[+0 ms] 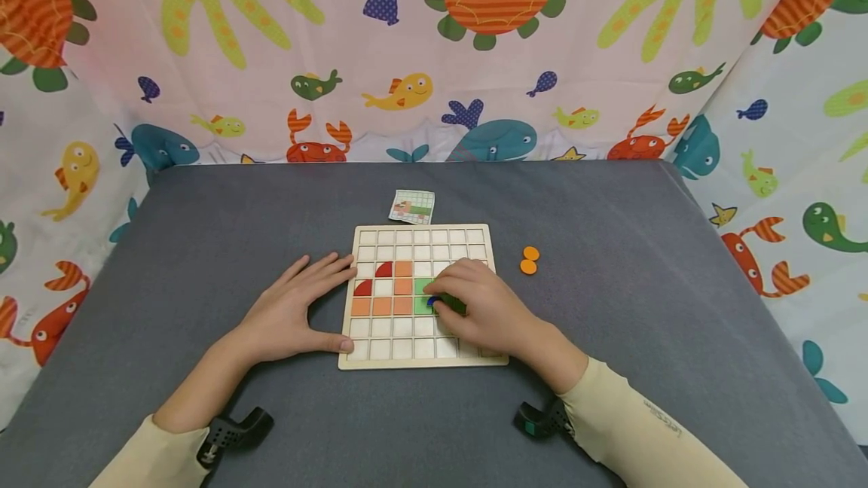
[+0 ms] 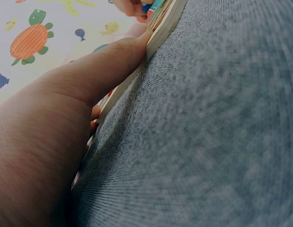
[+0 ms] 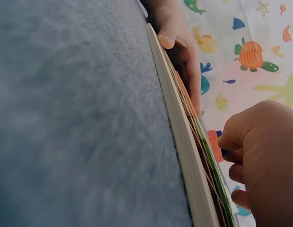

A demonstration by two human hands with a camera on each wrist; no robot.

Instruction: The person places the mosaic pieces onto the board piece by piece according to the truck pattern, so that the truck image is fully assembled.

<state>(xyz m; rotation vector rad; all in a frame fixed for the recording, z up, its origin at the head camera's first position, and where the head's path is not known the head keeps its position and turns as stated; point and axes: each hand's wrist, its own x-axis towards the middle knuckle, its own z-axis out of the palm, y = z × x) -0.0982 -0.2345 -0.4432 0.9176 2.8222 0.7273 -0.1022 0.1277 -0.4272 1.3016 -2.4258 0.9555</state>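
Note:
A wooden grid board point(image 1: 420, 364) lies on the table. My left hand point(image 1: 288, 315), fingers spread and fairly straight, rests along its left edge, thumb point(image 2: 132, 45) at the near left corner. Over the board's right half, my right hand point(image 1: 484, 303) pinches a small blue piece point(image 1: 431, 301) between thumb and forefinger; most of it is hidden by the fingers. The blue piece point(image 3: 224, 152) also shows in the right wrist view. Orange squares point(image 1: 403, 287), red quarter-round pieces point(image 1: 384, 269) and green squares point(image 1: 421, 287) sit in the cells, the green running on under my right hand.
Beyond the board's far edge lies a small picture card point(image 1: 412, 206) with a coloured grid pattern. Two orange discs point(image 1: 530, 260) lie on the grey tablecloth point(image 1: 610, 247) to the right of the board. A curtain point(image 1: 407, 36) printed with sea animals hangs behind the table.

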